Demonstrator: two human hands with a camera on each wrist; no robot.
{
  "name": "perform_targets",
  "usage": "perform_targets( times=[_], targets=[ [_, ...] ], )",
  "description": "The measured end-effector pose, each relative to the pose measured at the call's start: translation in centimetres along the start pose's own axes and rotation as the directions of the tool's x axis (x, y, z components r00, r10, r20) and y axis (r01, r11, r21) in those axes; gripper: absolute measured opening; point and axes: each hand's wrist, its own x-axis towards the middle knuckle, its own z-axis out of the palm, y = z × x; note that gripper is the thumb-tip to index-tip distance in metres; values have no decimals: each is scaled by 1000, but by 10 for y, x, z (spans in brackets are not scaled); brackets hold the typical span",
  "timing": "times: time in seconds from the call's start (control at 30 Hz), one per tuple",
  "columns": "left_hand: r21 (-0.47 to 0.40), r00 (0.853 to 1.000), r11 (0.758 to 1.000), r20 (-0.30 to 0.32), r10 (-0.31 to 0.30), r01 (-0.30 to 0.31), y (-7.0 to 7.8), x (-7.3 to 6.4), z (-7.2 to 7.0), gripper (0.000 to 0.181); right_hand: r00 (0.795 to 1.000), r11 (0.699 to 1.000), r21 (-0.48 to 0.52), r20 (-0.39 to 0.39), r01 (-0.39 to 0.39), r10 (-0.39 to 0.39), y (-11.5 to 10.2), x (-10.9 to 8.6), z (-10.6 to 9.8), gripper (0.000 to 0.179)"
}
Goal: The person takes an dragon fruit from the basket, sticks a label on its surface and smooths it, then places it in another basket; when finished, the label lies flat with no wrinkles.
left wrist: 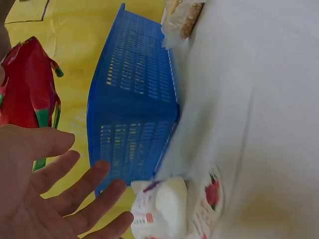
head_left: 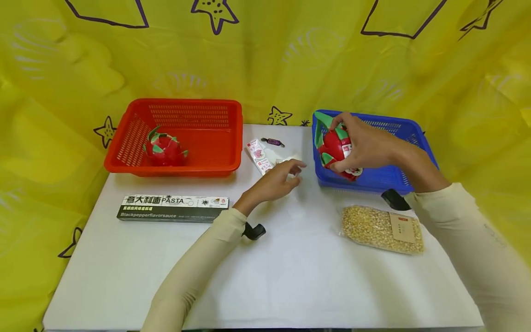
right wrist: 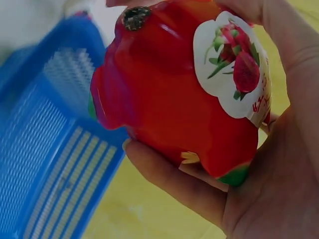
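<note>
A red dragon fruit [head_left: 334,144] with green leaf tips and a white sticker is gripped by my right hand [head_left: 371,144], over the left part of the blue basket [head_left: 379,183]. The right wrist view shows thumb and fingers around the fruit [right wrist: 164,84], the basket wall [right wrist: 55,119] beside it. My left hand [head_left: 279,180] is over the table between the two baskets, its fingers spread in the left wrist view and holding nothing. Beneath and beyond it lie white packets with pink print [head_left: 258,154], partly covered by the hand.
At the left stands a red basket [head_left: 207,166] with another dragon fruit [head_left: 163,150] inside. A long pasta box [head_left: 172,208] lies in front of it. A purple-wrapped candy [head_left: 273,142] is near the back edge. A bag of corn kernels [head_left: 369,226] lies before the blue basket.
</note>
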Motion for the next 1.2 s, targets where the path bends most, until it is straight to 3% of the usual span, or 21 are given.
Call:
perform_targets(
  times=[0.17, 0.33, 0.47, 0.7, 1.0, 1.2],
  targets=[
    [60, 999, 998, 44, -3, 0, 10, 31, 11, 55, 998, 999, 34, 57, -1, -1, 25, 13, -12, 89],
    [186, 995, 982, 83, -62, 45, 14, 46, 20, 64, 995, 998, 52, 101, -18, 13, 49, 29, -13, 88],
    [287, 996, 957, 58, -74, 54, 16, 49, 23, 64, 989, 999, 24, 142, -48, 44, 67, 44, -14, 88],
    [422, 1000, 907, -24, 18, -6, 14, 48, 30, 46, 970, 997, -43, 233, -60, 68, 86, 71, -9, 86],
    [406, 999, 914, -36, 8, 7, 13, 44, 34, 44, 944, 997, 17, 325, -69, 60, 96, 90, 14, 82],
    [400, 1000, 916, -14, -15, 19, 15, 42, 31, 44, 943, 995, 62, 328, -77, 52, 102, 97, 25, 82]
  ],
)
